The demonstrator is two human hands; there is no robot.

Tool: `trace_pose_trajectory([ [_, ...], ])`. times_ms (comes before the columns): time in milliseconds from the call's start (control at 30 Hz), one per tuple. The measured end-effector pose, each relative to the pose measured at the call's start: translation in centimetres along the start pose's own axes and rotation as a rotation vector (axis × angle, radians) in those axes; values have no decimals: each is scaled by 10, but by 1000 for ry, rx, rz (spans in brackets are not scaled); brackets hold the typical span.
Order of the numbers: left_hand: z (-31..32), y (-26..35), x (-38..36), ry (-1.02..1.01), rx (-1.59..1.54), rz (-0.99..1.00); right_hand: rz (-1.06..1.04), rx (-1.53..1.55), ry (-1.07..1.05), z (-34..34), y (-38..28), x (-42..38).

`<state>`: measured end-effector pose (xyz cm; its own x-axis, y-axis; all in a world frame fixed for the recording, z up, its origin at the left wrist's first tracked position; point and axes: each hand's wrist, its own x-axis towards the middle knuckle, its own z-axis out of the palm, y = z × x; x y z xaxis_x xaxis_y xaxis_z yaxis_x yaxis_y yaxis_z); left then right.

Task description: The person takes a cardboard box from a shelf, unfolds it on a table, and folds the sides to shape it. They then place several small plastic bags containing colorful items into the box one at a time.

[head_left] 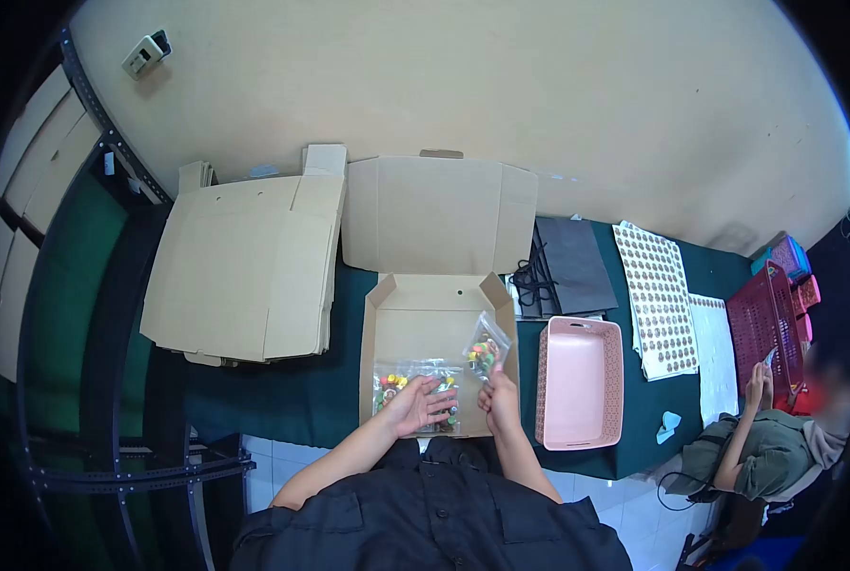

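An open cardboard box lies in front of me with its lid raised against the wall. My right hand pinches a small clear zip bag of colourful small pieces over the box's right side. My left hand is open, palm partly up and fingers apart, above the front of the box. Beneath and around it lie clear plastic bags with similar multicoloured pieces. What exactly the pieces are is too small to tell, and the left hand hides part of those bags.
Left of the box is a stack of flat cardboard boxes. To the right are a pink basket, dark paper bags and sticker sheets. A seated co-worker handles something beside a maroon basket. Metal shelving stands at left.
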<state>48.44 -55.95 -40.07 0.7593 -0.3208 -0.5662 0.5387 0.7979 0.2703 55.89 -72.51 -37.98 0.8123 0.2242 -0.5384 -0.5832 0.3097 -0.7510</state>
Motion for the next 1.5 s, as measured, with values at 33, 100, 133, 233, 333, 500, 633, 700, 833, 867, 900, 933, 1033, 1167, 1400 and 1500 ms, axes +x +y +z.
trace_pose_trajectory([
  [33,-4,-2,2,1,-2,2,1,-1,-1,-2,2,-2],
  [100,-5,-4,2,-110,-29,56,281,-253,-425,-7,5,-10],
  [133,-3,-2,0,-118,-18,56,219,-235,-357,-6,3,-14],
  [233,4,1,-2,-62,-12,73,117,-413,-198,-14,-5,-10],
  [333,-1,-1,-1,-81,142,46,222,-542,-445,-24,-9,-8],
  [500,0,-4,3,27,316,63,43,-584,-377,-14,-4,-13],
  [633,-1,-2,10,65,541,150,-101,-515,-455,-26,0,-2],
  [700,-15,-6,20,155,815,443,-371,-683,-32,-28,-4,-1],
  [833,-36,6,9,489,1555,433,-721,-1450,211,-35,11,-4],
  [867,-44,5,7,491,1575,320,-571,-1441,196,-37,18,-4],
  [900,-39,6,2,491,1572,326,-577,-1444,195,-40,21,-2],
  [933,-30,6,-9,551,1719,205,-426,-1434,165,-43,25,0],
  [1033,-43,-3,-17,638,1915,32,-168,-1392,37,-59,40,17],
  [1167,-61,-16,-16,563,1826,170,3,-1481,-117,-72,46,38],
  [1400,-61,-16,-14,581,1770,127,9,-1707,-175,-57,37,30],
  [1500,-56,-12,-14,619,1844,190,-184,-1665,-4,-34,23,13],
])
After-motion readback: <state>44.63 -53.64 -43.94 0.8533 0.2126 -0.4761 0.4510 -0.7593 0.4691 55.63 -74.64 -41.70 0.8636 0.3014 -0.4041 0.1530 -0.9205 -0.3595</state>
